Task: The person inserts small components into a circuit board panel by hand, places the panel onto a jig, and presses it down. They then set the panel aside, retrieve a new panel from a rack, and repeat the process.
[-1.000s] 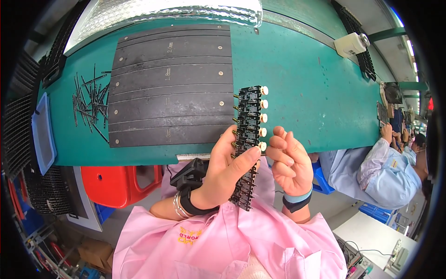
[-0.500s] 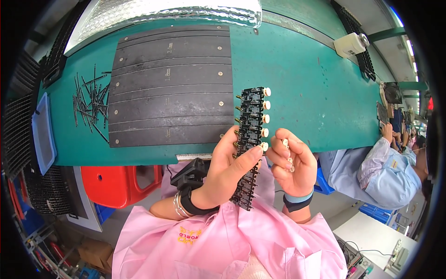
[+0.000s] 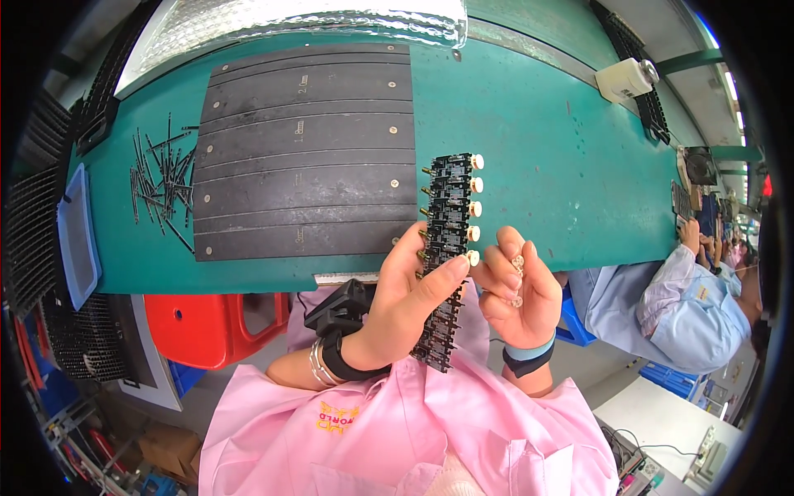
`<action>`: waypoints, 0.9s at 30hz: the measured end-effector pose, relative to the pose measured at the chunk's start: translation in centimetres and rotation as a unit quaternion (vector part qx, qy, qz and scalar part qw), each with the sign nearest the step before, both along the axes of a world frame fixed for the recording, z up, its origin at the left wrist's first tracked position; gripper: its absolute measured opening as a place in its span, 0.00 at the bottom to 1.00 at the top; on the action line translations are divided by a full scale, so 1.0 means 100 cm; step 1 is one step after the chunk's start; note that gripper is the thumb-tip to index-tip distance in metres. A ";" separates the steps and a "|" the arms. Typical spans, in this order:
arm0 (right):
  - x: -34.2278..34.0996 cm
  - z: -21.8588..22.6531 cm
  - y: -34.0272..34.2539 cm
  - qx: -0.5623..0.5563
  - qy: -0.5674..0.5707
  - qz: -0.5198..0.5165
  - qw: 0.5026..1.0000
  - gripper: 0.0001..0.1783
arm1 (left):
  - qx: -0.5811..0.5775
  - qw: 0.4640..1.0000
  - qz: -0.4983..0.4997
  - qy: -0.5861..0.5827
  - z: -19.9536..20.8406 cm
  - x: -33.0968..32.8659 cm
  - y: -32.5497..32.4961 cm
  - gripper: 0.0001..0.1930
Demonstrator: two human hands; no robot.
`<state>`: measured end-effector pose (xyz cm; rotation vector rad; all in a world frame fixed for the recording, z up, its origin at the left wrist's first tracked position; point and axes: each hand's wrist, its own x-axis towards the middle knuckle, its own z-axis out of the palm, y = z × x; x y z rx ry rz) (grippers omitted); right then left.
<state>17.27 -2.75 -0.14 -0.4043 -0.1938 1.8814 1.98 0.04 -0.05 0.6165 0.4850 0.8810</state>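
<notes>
My left hand (image 3: 393,310) is closed on a long strip of black circuit boards (image 3: 448,198), thumb on its face and fingers behind. Held upright in the picture, the strip reaches over the table's near edge. Round cream-white caps (image 3: 475,186) stand out in a row along the upper part of its right edge, and brass-coloured pins line the left. Just right of the strip, my right hand (image 3: 533,302) is half closed, palm up, around several small cream-white pieces (image 3: 518,285). Its thumb and index fingertip are close together; whether they pinch a piece cannot be made out.
A dark grooved plate (image 3: 306,153) lies on the green table (image 3: 538,149), with a heap of thin black strips (image 3: 165,178) and a blue tray (image 3: 80,248) to its left. A white bottle (image 3: 624,81) stands far right. A person in light blue (image 3: 691,306) sits at right.
The fingers of my right hand have shifted slightly, and the small pieces have turned a little in them. The circuit board strip has moved up slightly; my left hand keeps its hold.
</notes>
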 end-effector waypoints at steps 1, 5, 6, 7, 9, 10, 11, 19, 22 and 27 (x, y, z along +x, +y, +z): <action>0.000 0.000 0.000 0.002 0.007 0.002 1.000 0.11 | 0.000 1.000 -0.001 0.000 0.000 0.000 0.000 0.17; -0.004 -0.001 0.000 0.018 0.028 -0.012 0.999 0.13 | -0.008 1.000 0.006 0.002 -0.001 0.001 0.000 0.16; -0.004 -0.001 -0.001 0.018 0.028 -0.012 0.999 0.13 | -0.008 1.000 0.006 0.002 -0.001 0.002 0.000 0.16; -0.003 -0.002 -0.001 0.021 0.020 -0.010 1.000 0.13 | -0.009 1.000 0.009 0.004 0.000 0.002 0.000 0.16; -0.002 -0.003 -0.002 0.026 0.005 -0.007 1.000 0.12 | -0.011 1.000 0.014 0.007 0.001 0.003 0.000 0.16; -0.002 -0.001 -0.002 0.026 0.005 -0.006 1.000 0.12 | -0.011 1.000 0.014 0.008 0.001 0.002 0.000 0.16; -0.003 0.002 -0.001 0.016 -0.021 -0.006 1.000 0.12 | -0.014 1.000 0.015 0.005 0.001 0.002 0.000 0.15; -0.008 0.000 -0.004 0.046 -0.080 -0.008 0.996 0.13 | -0.034 0.999 0.038 0.009 0.001 0.005 0.000 0.12; -0.010 0.000 -0.004 0.068 -0.100 -0.008 0.993 0.13 | -0.036 0.998 0.046 0.009 0.002 0.007 0.001 0.11; -0.015 0.002 -0.007 0.078 -0.160 -0.034 0.983 0.13 | -0.032 0.998 0.054 0.001 0.004 0.009 0.002 0.11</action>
